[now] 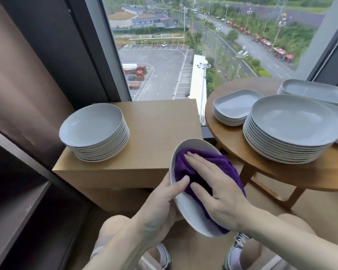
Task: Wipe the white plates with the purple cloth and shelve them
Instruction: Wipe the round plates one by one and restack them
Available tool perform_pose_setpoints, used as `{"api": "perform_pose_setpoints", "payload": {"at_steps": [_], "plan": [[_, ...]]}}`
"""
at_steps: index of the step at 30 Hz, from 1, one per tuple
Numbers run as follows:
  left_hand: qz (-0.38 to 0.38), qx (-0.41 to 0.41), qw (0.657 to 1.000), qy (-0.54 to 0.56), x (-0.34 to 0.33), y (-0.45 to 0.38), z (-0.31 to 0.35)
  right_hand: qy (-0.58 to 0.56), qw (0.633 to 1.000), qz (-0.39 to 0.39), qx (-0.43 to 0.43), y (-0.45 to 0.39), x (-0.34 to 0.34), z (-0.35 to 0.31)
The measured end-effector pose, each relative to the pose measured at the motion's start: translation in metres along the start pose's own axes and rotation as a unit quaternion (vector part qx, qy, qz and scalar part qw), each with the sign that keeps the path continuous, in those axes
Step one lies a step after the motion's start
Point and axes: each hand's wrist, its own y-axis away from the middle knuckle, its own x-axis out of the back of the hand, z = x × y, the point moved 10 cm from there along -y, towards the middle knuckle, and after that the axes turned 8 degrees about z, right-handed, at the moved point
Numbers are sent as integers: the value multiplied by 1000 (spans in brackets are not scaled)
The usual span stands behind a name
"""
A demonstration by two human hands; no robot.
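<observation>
My left hand (165, 199) grips the near left rim of a white plate (189, 211), tilted in front of me, thumb over the rim. My right hand (217, 184) lies flat with straight fingers on the purple cloth (228, 166), pressing it into the plate's inside. A stack of several round white plates (94, 131) stands on the light wooden cabinet (156, 133) at the left. On the round wooden table (232, 145) at the right stands a taller stack of round plates (293, 129), with a stack of squarish plates (234, 108) behind it.
Another stack of oblong plates (312, 90) sits at the table's far right edge. A dark open shelf (18, 191) runs along the left. A large window (183, 45) is straight ahead. My knees and shoes show below the plate.
</observation>
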Motion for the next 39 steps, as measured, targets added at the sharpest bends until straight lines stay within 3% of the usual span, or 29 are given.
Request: {"api": "perform_pose_setpoints", "payload": {"at_steps": [6,12,16,22,29,33,39], "plan": [[95,-22,994,-55,20,2,9,-77,994,-61,37,22,-19,-33],[182,-30,982,38,54,-2,17,55,982,-136,120,33,-20,-54],[207,-60,976,43,66,-4,30,131,971,-171,107,27,-19,-36],[208,-88,973,41,68,-1,39,222,957,-132,132,13,-10,-14],[155,-68,986,2,40,0,22,305,941,-142,47,0,-2,37],[126,-42,991,2,23,1,9,280,948,-137,65,-2,-5,22],[115,9,993,38,18,-2,-2,133,965,-193,115,23,-27,-38]]}}
